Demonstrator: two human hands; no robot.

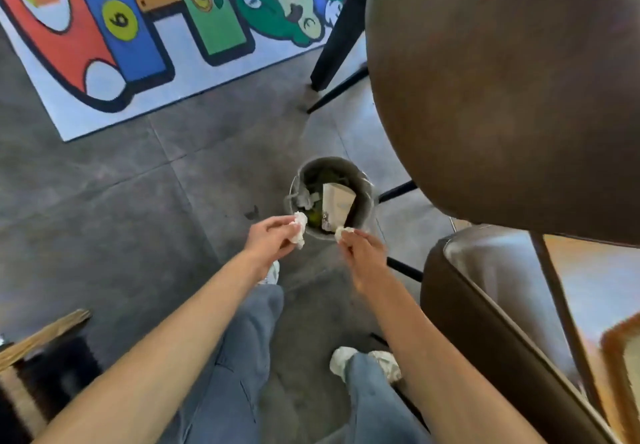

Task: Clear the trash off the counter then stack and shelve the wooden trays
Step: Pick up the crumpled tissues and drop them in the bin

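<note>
A small round grey trash bin [365, 185] stands on the grey tile floor, holding paper scraps and a white card. My left hand [270, 239] is shut on a crumpled white tissue [300, 228], held just left of the bin's near rim. My right hand [363, 253] pinches a second crumpled white tissue [343, 233] over the bin's near edge. A corner of a wooden tray [620, 374] shows on the wooden surface at the lower right.
A large brown chair back [502, 79] fills the upper right, its black legs [332, 45] beside the bin. A second brown chair [485, 322] stands at my right. A colourful play mat [121, 27] lies at the upper left. My legs and white shoes are below.
</note>
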